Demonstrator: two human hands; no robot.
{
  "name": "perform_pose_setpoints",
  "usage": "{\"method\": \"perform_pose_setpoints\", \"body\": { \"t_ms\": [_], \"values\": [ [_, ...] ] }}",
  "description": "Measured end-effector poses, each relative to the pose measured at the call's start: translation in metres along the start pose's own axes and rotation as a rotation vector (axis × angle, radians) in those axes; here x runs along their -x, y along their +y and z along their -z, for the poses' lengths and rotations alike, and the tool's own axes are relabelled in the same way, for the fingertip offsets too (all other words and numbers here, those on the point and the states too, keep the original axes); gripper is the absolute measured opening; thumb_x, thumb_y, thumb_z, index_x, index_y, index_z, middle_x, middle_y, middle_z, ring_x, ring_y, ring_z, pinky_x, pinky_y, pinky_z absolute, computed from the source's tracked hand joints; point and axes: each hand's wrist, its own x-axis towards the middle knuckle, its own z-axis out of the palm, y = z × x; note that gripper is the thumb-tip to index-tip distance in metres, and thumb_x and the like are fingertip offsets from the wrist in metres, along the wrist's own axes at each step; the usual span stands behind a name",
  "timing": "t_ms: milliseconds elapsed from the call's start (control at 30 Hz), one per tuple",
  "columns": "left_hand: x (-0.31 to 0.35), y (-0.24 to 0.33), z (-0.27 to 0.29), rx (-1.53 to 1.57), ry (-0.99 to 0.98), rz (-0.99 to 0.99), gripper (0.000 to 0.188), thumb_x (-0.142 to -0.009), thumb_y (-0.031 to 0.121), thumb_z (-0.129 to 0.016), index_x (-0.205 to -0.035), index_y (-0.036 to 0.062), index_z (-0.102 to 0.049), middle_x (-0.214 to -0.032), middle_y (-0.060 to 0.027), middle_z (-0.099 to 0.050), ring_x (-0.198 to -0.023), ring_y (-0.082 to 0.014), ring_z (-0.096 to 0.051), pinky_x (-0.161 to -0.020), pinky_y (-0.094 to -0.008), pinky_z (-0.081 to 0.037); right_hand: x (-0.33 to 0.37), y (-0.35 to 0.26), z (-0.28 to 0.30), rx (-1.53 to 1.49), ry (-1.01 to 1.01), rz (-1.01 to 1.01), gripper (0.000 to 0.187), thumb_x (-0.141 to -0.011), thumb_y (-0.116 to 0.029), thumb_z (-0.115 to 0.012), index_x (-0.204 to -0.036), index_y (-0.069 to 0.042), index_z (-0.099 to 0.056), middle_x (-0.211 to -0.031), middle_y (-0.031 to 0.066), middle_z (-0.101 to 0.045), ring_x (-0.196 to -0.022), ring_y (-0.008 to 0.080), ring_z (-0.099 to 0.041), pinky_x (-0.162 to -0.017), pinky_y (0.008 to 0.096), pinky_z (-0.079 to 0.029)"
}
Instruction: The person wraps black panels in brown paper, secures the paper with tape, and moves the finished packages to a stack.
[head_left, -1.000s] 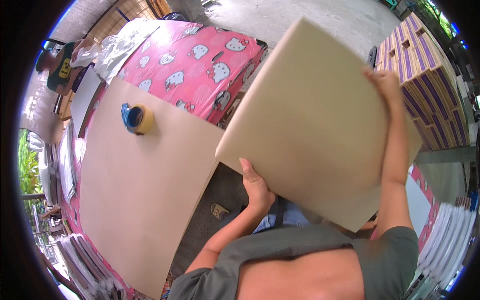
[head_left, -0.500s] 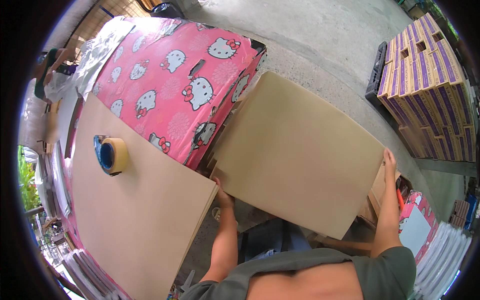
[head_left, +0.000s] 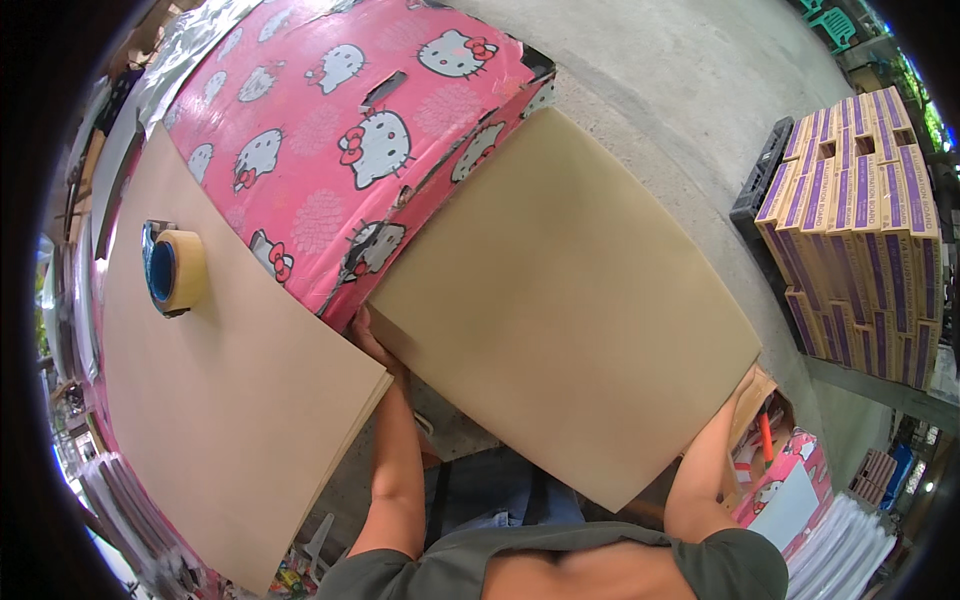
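Note:
A large tan board [head_left: 570, 300] is held out in front of me, tilted, with its far corner beside the pink table. My left hand [head_left: 368, 337] grips its left edge near the table's corner, the fingers partly hidden beneath it. At the right corner my right hand [head_left: 745, 385] holds the opposite edge, its fingers mostly out of sight. Another tan board [head_left: 240, 400], apparently two or more layers at its edge, lies on the table to the left. On that one stands a tape dispenser [head_left: 172, 270] with a yellowish roll and a blue core.
The table [head_left: 320, 200] wears a pink cartoon-cat cover, torn in places. Stacked cartons [head_left: 850, 230] with purple stripes stand at the right by a black pallet [head_left: 765, 170]. Near my right arm are an open box with a red-handled tool [head_left: 766, 437] and wrapped white bundles [head_left: 835, 550].
The held board has shifted left and nearer to me, along the table's side, with both hands still on it. My view has turned, so the table and dispenser sit farther left.

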Motion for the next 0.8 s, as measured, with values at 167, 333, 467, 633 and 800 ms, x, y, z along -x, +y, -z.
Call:
{"method": "perform_pose_setpoints", "body": {
  "t_ms": [167,333,467,633,800],
  "values": [
    [-0.015,-0.003,0.016,0.09,-0.073,-0.011,0.036,-0.091,0.031,-0.044,-0.104,0.0006,-0.056,-0.099,-0.0102,-0.06,-0.098,-0.02,-0.055,-0.085,-0.0332,-0.042,-0.018,0.002,0.01,-0.051,-0.066,-0.005,0.048,-0.093,-0.042,-0.043,-0.114,-0.001,-0.054,-0.107,0.0077,-0.059,-0.098,0.0184,-0.056,-0.087,0.0296,-0.044],
    [-0.012,-0.006,0.044,-0.586,0.058,-0.53,0.044,-0.092,0.038,-0.042,-0.109,-0.0007,-0.057,-0.101,-0.0123,-0.06,-0.102,-0.0219,-0.054,-0.09,-0.0353,-0.039,0.026,-0.038,-0.117,-0.201,0.131,0.138,0.045,-0.093,-0.043,-0.043,-0.103,-0.002,-0.057,-0.097,0.007,-0.061,-0.089,0.0178,-0.058,-0.081,0.0293,-0.046],
    [0.0,0.003,0.014,-0.525,0.063,-0.363,0.046,-0.092,0.039,-0.043,-0.11,-0.0006,-0.056,-0.104,-0.0117,-0.059,-0.103,-0.0214,-0.053,-0.091,-0.0348,-0.039,-0.022,-0.036,-0.031,0.157,-0.045,0.048,0.045,-0.093,-0.042,-0.042,-0.102,0.0,-0.058,-0.094,0.0078,-0.062,-0.087,0.0181,-0.058,-0.078,0.0295,-0.046],
    [0.027,0.014,0.049,-0.603,0.037,-0.026,0.047,-0.092,0.04,-0.043,-0.112,-0.0005,-0.055,-0.107,-0.011,-0.058,-0.104,-0.0207,-0.052,-0.091,-0.0341,-0.039,-0.033,-0.043,-0.036,0.333,-0.086,-0.166,0.039,-0.091,-0.034,-0.042,-0.107,-0.001,-0.055,-0.101,0.0108,-0.06,-0.091,0.0243,-0.058,-0.08,0.0325,-0.044],
    [0.112,0.029,0.1,-0.979,-0.692,0.447,0.049,-0.092,0.042,-0.043,-0.114,-0.0003,-0.054,-0.111,-0.0102,-0.058,-0.105,-0.02,-0.051,-0.092,-0.0335,-0.038,-0.022,-0.067,-0.071,1.092,0.301,0.249,0.035,-0.088,-0.021,-0.05,-0.113,0.002,-0.055,-0.111,0.0135,-0.059,-0.095,0.0261,-0.059,-0.08,0.0386,-0.049]
  ]
}}
